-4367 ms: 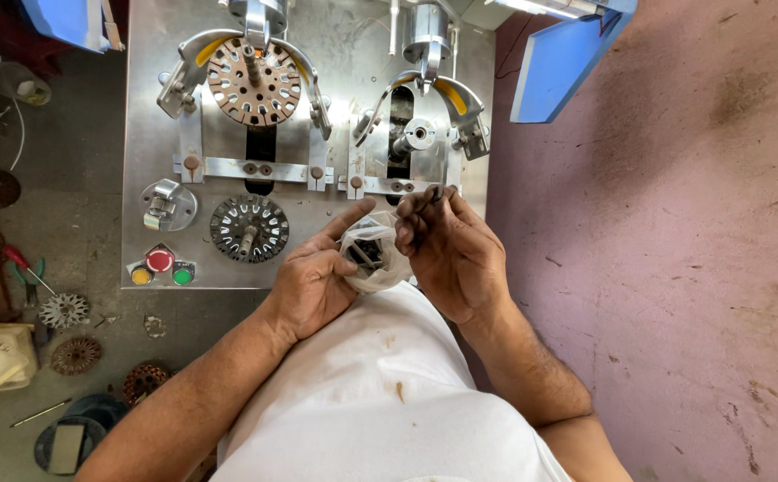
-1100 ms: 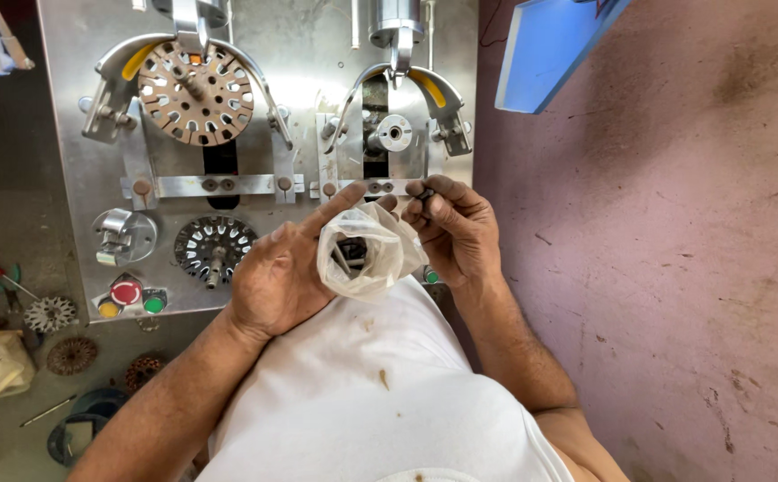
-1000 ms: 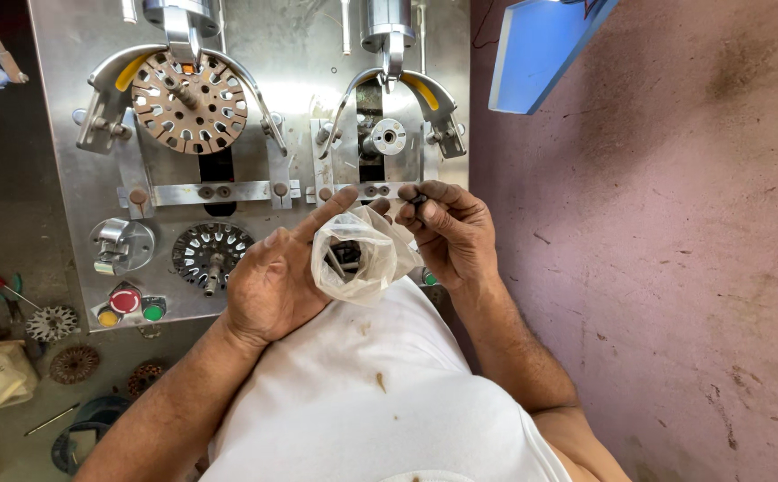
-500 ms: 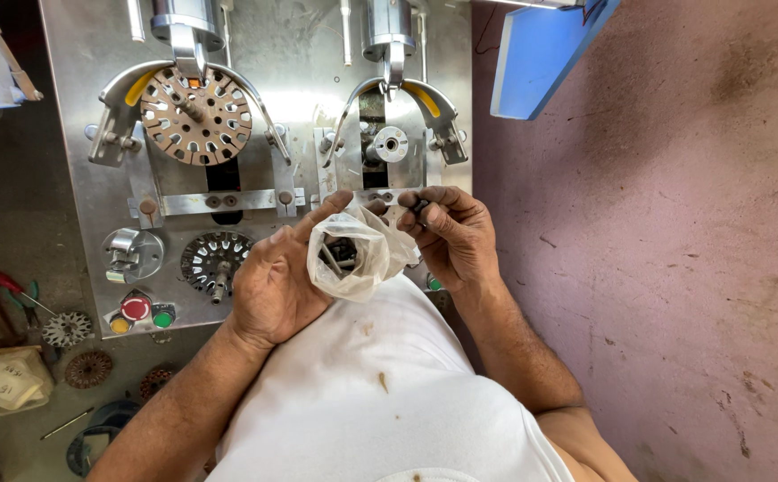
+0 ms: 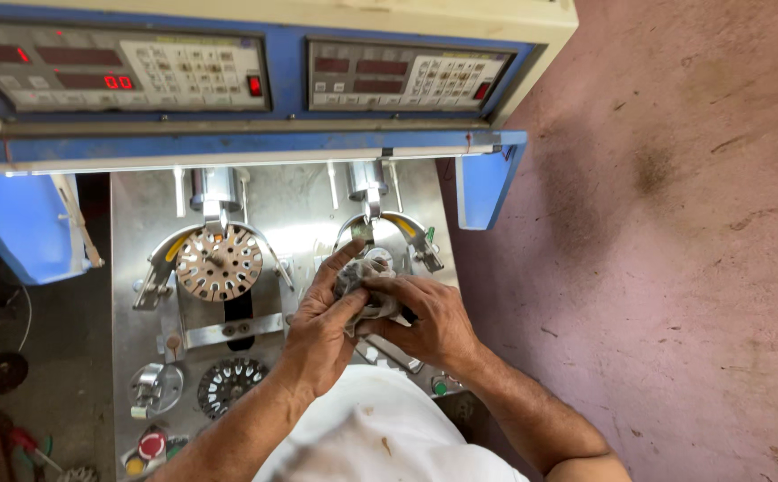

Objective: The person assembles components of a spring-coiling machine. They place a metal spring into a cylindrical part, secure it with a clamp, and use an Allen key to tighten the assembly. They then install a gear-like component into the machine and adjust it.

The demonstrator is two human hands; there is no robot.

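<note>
We hold a small clear bag (image 5: 367,290) between both hands, up against the right station (image 5: 389,236) of the steel worktop (image 5: 139,241). Our left hand (image 5: 322,326) is closed round the bag's near side, its forefinger stretched up past the top of the bag. Our right hand (image 5: 429,317) is curled shut on the bag's other side, fingers pinching the crumpled plastic. The two hands touch over it. The bag is bunched up and mostly hidden; something dark shows through it, but we cannot tell what it holds.

On the left station a slotted disc (image 5: 219,263) sits in its curved cradle. Below it a dark wound core (image 5: 233,384) lies in a round recess of the worktop, with a metal knob (image 5: 153,388) just beside it and a red button (image 5: 151,444) nearer us. Above the worktop hangs a blue panel (image 5: 228,71) with two keypads and red displays.
</note>
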